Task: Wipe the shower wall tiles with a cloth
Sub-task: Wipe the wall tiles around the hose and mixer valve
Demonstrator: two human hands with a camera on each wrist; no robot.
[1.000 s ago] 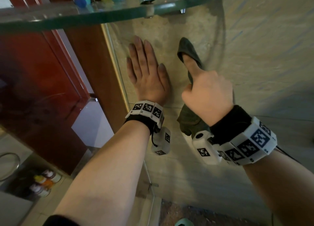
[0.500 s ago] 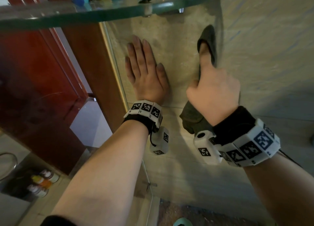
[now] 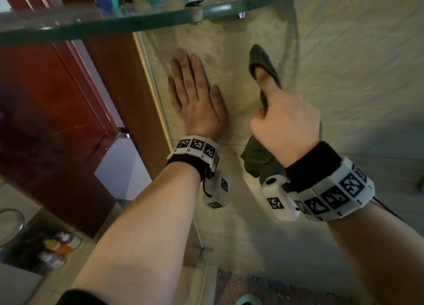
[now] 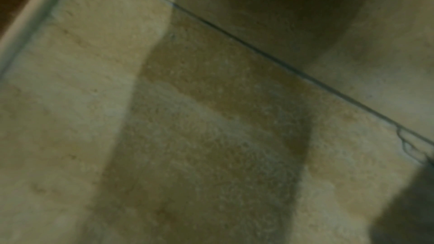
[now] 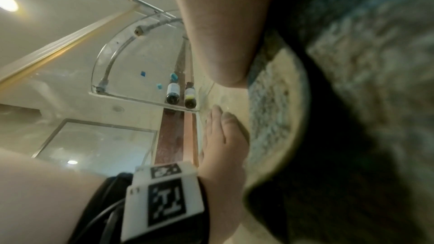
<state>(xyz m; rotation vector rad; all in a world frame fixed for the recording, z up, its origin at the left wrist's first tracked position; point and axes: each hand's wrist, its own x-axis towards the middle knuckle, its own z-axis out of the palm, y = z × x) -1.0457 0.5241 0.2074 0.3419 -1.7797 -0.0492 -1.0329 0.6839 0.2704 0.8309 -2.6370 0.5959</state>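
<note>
Mid-wipe: right hand (image 3: 284, 123) grips dark green cloth (image 3: 263, 63) against beige tiled shower wall (image 3: 344, 75); left hand (image 3: 197, 107) flat, bracing; most tiles remain

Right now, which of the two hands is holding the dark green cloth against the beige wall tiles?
The right hand, forefinger pushing the dark green cloth onto the tile; the left hand lies flat and bare.
</note>
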